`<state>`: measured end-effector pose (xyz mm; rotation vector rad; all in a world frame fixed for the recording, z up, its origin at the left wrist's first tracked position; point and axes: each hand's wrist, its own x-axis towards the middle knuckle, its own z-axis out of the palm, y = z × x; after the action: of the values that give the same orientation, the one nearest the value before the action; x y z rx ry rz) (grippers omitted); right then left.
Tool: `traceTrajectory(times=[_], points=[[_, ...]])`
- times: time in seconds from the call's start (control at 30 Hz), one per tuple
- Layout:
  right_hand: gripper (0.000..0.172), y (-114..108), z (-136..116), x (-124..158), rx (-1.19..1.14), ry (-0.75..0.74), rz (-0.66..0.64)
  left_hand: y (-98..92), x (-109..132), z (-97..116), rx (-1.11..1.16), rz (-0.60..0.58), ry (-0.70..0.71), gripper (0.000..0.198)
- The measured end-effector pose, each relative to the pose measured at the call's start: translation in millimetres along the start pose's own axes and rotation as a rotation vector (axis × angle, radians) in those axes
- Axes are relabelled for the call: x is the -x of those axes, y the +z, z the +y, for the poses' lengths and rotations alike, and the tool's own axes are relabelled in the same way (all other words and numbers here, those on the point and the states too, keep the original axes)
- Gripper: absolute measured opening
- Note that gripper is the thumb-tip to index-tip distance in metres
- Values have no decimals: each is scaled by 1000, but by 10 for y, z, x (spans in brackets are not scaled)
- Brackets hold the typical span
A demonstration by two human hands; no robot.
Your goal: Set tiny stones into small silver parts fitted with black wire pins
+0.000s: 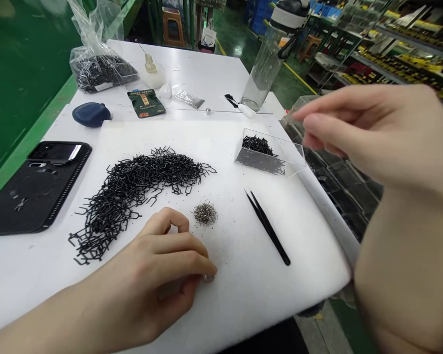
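My left hand [162,270] rests on a white foam sheet [243,295], its fingers curled over a small round silvery piece [207,278]. Just above those fingers lies a little heap of grey grit [205,214]. To the left, a curved mass of tangled black wire staples [133,196] spreads across the sheet. My right hand [358,128] hangs in the air at the right, thumb and forefinger pressed together, with nothing showing between them. Below its fingertips stands a clear plastic box [269,155] holding black staples. Black tweezers [268,227] lie on the sheet between my hands.
A black phone [37,187] lies left of the sheet. Behind it are a navy case [91,114], a plastic bag of black pieces [99,69], a green packet [146,103] and a water bottle [266,64]. Stocked shelves [391,54] stand beyond the table's right edge.
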<state>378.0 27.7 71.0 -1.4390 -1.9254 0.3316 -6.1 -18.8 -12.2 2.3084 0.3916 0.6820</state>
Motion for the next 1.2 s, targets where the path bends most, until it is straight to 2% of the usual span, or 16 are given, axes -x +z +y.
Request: traceTrajectory(times=[0.07,0.1,0.2,0.3,0.37,0.43,0.5,0.6,0.67,0.77,0.87,1.0,1.2], points=[[25,51,-149,215,17,63,-261,-27,-19,31,-19,-7,-6,46],[30,126,-208,333,31,84,-318,-31,-21,47,-25,-6,-28,45],[35,440,-288,642,49,149,-405,-2,-11,75,-14,16,-73,34],[38,642,-284,765,8,157,-433,62,4,67,-3,60,-20,27],[34,636,-307,718,-49,138,-444,95,8,61,-9,73,-2,25],[20,561,-373,592,-142,116,-428,108,9,64,-17,65,-19,25],[10,498,-455,431,-357,110,-347,105,9,71,-36,73,-39,26],[17,554,-505,224,-820,101,-235,102,20,66,-65,106,-46,25],[22,686,-456,170,-966,102,-269,117,33,49,-59,144,-61,24],[30,895,-326,240,-1039,185,-414,160,52,23,-42,202,-92,22],[25,1013,-254,390,-1030,196,-430,184,60,23,-56,199,-136,22],[2,1049,-270,470,-926,193,-433,168,56,70,-73,199,-167,24],[18,1047,-240,390,-646,-140,-456,165,74,162,-156,243,-274,14]])
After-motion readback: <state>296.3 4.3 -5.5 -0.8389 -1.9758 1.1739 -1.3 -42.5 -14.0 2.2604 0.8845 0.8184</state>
